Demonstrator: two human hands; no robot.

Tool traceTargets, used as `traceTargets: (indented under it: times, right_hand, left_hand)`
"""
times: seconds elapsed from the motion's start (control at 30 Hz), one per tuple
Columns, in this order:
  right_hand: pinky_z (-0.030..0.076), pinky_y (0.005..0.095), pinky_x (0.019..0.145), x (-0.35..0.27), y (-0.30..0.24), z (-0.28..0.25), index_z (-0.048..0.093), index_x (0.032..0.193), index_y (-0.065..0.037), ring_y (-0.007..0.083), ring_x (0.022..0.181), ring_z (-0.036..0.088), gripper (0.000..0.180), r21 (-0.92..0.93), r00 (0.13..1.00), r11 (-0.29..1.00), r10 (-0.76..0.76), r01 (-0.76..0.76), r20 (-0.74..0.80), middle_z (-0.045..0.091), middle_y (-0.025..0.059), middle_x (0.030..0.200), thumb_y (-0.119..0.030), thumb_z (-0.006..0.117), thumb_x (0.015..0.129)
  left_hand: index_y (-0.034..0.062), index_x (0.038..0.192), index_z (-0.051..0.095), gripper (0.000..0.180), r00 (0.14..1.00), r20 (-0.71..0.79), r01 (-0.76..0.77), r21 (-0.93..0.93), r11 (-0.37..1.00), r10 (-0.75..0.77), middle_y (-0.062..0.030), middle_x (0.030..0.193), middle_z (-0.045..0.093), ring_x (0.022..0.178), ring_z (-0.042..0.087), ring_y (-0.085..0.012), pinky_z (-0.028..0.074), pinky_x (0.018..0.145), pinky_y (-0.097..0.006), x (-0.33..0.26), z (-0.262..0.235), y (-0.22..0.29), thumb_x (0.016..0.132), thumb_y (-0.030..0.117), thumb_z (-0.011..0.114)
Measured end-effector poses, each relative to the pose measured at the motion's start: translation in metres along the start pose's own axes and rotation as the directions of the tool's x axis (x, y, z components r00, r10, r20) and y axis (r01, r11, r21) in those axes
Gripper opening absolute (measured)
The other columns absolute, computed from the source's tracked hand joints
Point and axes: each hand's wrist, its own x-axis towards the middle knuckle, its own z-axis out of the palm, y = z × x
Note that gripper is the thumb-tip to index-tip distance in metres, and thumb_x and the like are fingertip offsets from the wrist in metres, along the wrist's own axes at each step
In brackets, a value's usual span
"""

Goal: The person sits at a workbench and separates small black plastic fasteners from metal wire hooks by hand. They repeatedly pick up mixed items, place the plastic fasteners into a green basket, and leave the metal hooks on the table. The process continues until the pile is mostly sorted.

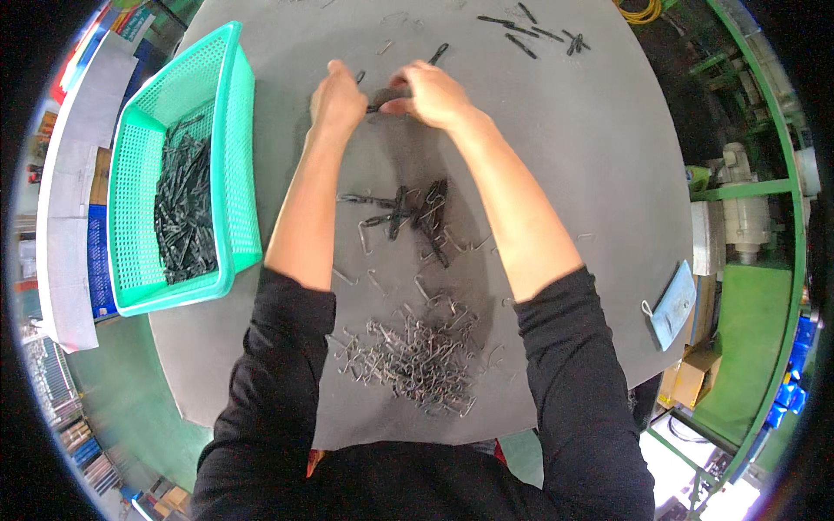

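Note:
Both arms reach to the far part of the grey table [591, 174]. My left hand [339, 102] is closed around a slim black piece, whose looped end pokes out above the fingers. Beside it, my right hand [434, 94] is curled with thumb and fingers together, and a dark thing shows at its fingertips, too blurred to name. Just past the right hand lies another slim black piece [440, 54]. Between my forearms sits a loose cluster of black pieces [426, 217]. Closer to me is a heap of small bent metal wire hooks [413, 356], with a few strays around it.
A green mesh basket [236, 174] at the left holds many black pieces [184, 208]. More black pieces [521, 39] are scattered at the far right. A light blue face mask [673, 306] lies at the table's right edge. Green metal framing [751, 188] stands beyond it.

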Motion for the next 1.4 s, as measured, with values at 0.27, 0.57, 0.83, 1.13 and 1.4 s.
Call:
traceTargets:
  times: [0.27,0.57,0.83,1.13,1.4]
  right_hand:
    - [0.044,0.0299,0.059,-0.010,-0.002,-0.010,0.058,0.100,-0.002,0.0158,0.067,0.056,0.029,0.472,0.915,0.787,0.301,-0.398,0.270,0.061,0.0069,0.079,-0.026,0.056,0.083]
    - [0.045,0.0400,0.087,0.058,0.024,-0.025,0.059,0.107,-0.004,0.0322,0.108,0.053,0.049,-0.194,0.698,0.692,0.715,-0.696,0.045,0.057,0.0142,0.115,-0.045,0.056,0.082]
    - [0.040,0.0315,0.052,-0.009,-0.005,-0.013,0.056,0.086,-0.001,0.0168,0.066,0.053,0.030,0.474,0.795,0.672,0.303,-0.569,0.525,0.057,0.0101,0.078,-0.031,0.055,0.085]
    - [0.030,0.0237,0.047,-0.149,-0.028,-0.047,0.055,0.083,-0.005,0.0104,0.052,0.042,0.021,0.728,0.735,0.252,0.485,-0.637,0.475,0.045,-0.0010,0.061,-0.026,0.056,0.081]
    - [0.048,0.0400,0.081,-0.123,-0.076,-0.033,0.063,0.095,0.002,0.0332,0.096,0.060,0.047,-0.151,0.718,0.758,0.650,-0.634,0.250,0.062,0.0208,0.098,-0.035,0.070,0.067]
  left_hand:
    - [-0.0016,0.103,0.050,0.036,0.988,0.148,0.007,-0.249,0.968,0.031,-0.0227,0.091,0.058,0.085,0.057,-0.0389,0.045,0.074,-0.043,-0.091,-0.049,-0.031,0.080,0.024,0.059]
    - [0.0005,0.098,0.049,0.034,0.902,0.336,-0.233,-0.146,0.961,0.270,-0.0181,0.091,0.054,0.092,0.054,-0.0366,0.044,0.077,-0.044,-0.156,-0.046,-0.016,0.078,0.024,0.063]
    - [-0.0016,0.090,0.055,0.026,0.921,0.307,-0.132,-0.332,0.934,0.239,-0.0200,0.090,0.056,0.088,0.056,-0.0365,0.044,0.074,-0.042,-0.152,-0.067,-0.042,0.088,0.023,0.049]
    - [0.0009,0.100,0.048,0.029,0.919,0.369,-0.149,-0.011,0.989,0.143,-0.0266,0.083,0.060,0.085,0.058,-0.0413,0.045,0.069,-0.049,-0.182,-0.036,0.007,0.087,0.027,0.051]
    - [0.0005,0.091,0.051,0.027,0.792,0.597,0.465,-0.725,0.507,0.128,-0.0087,0.074,0.060,0.068,0.061,-0.0176,0.048,0.060,-0.030,-0.161,-0.057,-0.040,0.091,0.027,0.049]
